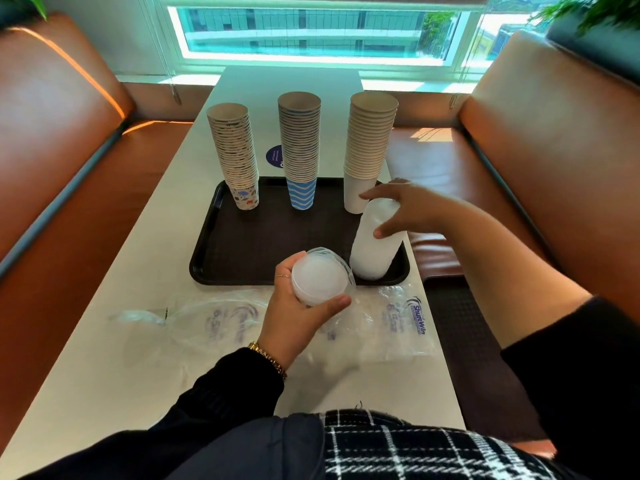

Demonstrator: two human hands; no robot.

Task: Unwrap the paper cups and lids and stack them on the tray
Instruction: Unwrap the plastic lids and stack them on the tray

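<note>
Three tall stacks of paper cups stand along the far side of the black tray (249,251): a patterned stack (235,157), a blue-striped stack (299,150) and a plain white stack (369,147). My right hand (405,209) grips the top of a tall stack of translucent lids (372,244) standing on the tray's right front corner. My left hand (294,313) holds a second lid stack (320,278) in clear wrap, tilted over the tray's near edge.
Empty clear plastic wrappers (398,320) lie on the white table (145,358) just in front of the tray. Brown bench seats (52,168) flank the table on both sides. A window runs along the far end.
</note>
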